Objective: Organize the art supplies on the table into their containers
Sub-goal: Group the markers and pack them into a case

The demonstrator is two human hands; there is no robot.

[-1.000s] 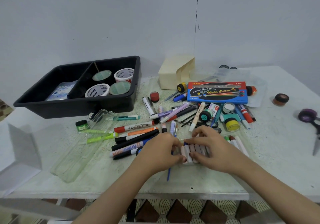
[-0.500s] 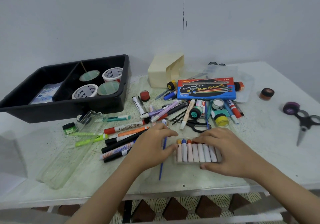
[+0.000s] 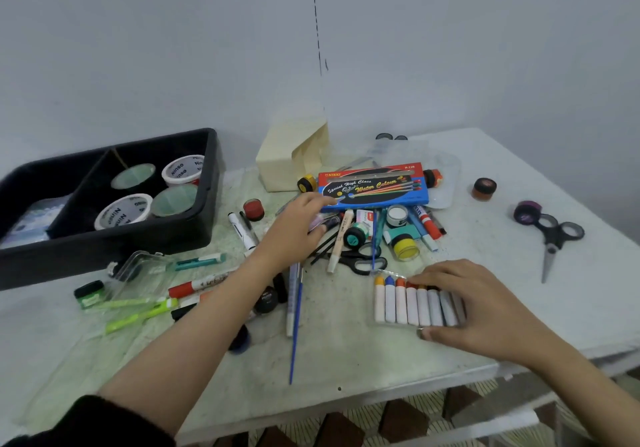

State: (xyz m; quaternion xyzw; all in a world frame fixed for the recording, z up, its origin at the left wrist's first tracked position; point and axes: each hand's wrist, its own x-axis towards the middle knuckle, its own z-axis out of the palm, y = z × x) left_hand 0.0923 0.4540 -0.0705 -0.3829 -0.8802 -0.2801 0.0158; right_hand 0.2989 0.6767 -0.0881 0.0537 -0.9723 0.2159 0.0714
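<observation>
A row of several white crayons (image 3: 398, 303) with coloured tips lies in a clear sleeve near the table's front edge. My right hand (image 3: 485, 304) rests over its right end, fingers at the tips and thumb at the near edge. My left hand (image 3: 294, 228) reaches with straight fingers over the pile of markers (image 3: 332, 220) just below the blue water colour box (image 3: 374, 187), holding nothing. A black divided tray (image 3: 104, 242) at the left holds several tape rolls.
A thin blue brush (image 3: 296, 336), green and red markers and a clear plastic case (image 3: 138, 273) lie left of centre. Paint pots (image 3: 405, 247), black scissors (image 3: 363, 259) and a cream box (image 3: 287, 162) crowd the middle. More scissors (image 3: 554, 239) lie at the right.
My left hand has left the crayon row and reached forward to the marker pile. My right hand stays on the crayons, which now sit further right in view.
</observation>
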